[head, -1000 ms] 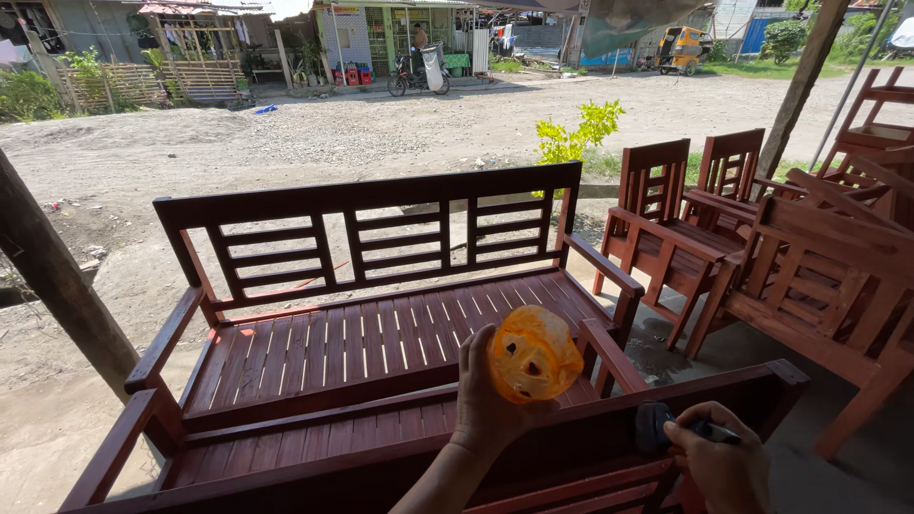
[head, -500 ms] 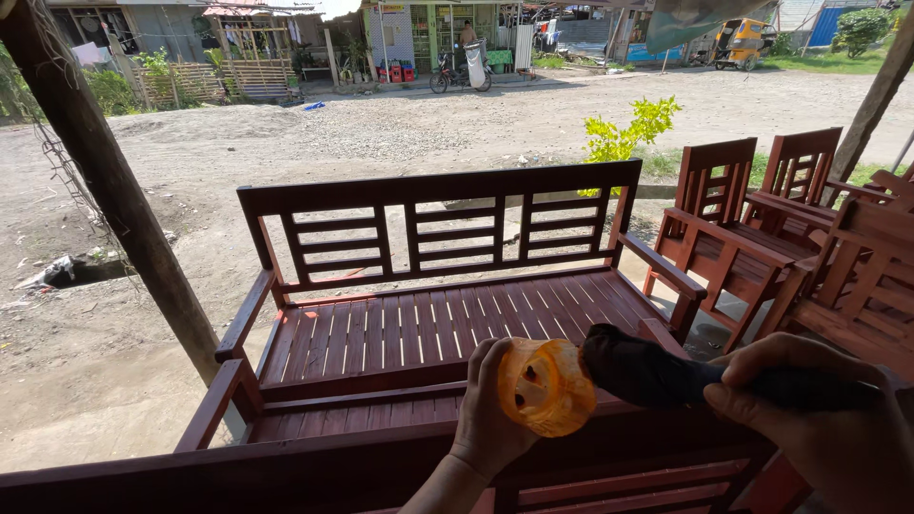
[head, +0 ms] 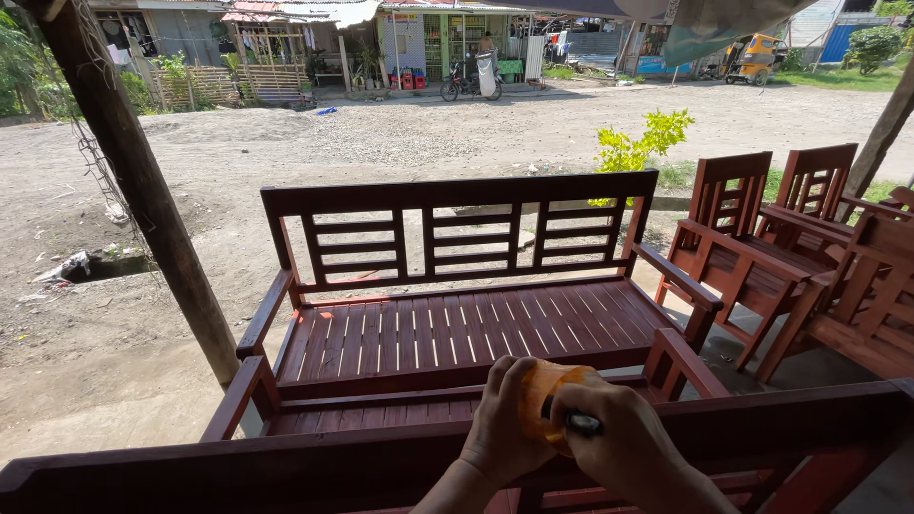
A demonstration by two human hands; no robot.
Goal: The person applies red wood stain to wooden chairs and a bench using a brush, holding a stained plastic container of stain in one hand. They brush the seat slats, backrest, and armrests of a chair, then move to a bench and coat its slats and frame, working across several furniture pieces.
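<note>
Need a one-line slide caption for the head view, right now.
Left hand holds an orange cup while the right hand dips a dark tool into it, above red wooden benches.

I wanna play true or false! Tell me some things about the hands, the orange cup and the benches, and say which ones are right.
1. The left hand holds an orange plastic cup. True.
2. The right hand holds a hammer. False: it holds a dark, slim tool pushed into the cup's mouth.
3. The wooden bench in front has a slatted seat. True.
4. The bench is painted blue. False: it is reddish brown.
5. Reddish-brown wooden chairs stand to the bench's right. True.
6. The cup stands on the bench seat. False: it is held up in the hands, above a near wooden rail.
</note>
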